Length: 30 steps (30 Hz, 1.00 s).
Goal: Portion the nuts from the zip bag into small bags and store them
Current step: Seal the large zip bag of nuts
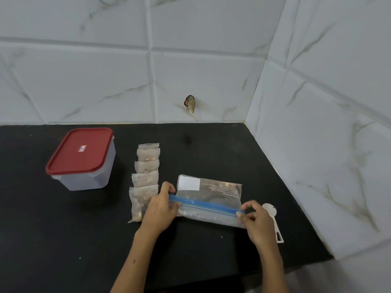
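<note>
On the black counter (63,229) we see the zip bag (209,199) lying flat, our left hand (160,210) pinching one end of its blue seal strip and our right hand (257,220) pinching the other. Five filled small bags (146,176) overlap in a row just left of it; a red-lidded container (81,158) stands further left, and a white scoop (273,218) lies by the right hand.

The small bags (145,176) lie in a row between the container (81,159) at left and the zip bag (209,199) at right.

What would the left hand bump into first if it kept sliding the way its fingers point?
The left hand pinches the zip bag's blue strip, fingers aimed up and right. Going on, it would probably push into the zip bag itself first, then bare black counter; depth is hard to judge.
</note>
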Each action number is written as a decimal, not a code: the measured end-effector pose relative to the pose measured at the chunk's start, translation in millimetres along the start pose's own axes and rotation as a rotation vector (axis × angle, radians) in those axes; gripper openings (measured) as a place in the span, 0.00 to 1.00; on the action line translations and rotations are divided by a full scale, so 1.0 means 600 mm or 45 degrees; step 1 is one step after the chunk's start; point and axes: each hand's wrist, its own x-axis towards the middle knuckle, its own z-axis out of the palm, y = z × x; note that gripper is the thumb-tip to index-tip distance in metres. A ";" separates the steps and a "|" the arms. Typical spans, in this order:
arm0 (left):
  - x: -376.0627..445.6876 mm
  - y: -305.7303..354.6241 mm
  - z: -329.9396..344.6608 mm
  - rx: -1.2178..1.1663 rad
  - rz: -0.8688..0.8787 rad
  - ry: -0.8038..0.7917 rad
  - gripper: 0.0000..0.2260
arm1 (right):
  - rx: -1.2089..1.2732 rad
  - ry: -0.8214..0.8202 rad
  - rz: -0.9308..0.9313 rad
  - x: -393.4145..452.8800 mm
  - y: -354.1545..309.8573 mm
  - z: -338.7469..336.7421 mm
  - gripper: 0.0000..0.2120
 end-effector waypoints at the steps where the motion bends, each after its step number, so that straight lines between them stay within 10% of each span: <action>1: 0.001 0.001 0.002 0.028 0.007 -0.011 0.11 | -0.036 -0.023 -0.018 0.001 0.000 -0.001 0.07; 6: 0.008 0.003 0.001 0.036 -0.041 -0.156 0.07 | -0.008 -0.183 0.031 0.004 0.001 -0.013 0.05; 10: 0.001 0.009 -0.005 0.188 -0.029 -0.300 0.24 | -0.107 -0.444 0.117 0.000 -0.012 -0.025 0.21; 19: 0.013 0.011 -0.031 -0.102 0.104 -0.166 0.12 | -0.104 -0.333 -0.066 0.015 -0.014 -0.050 0.06; 30: 0.015 0.011 -0.033 -0.809 0.084 -0.172 0.05 | 0.394 -0.150 -0.023 0.023 -0.022 -0.037 0.15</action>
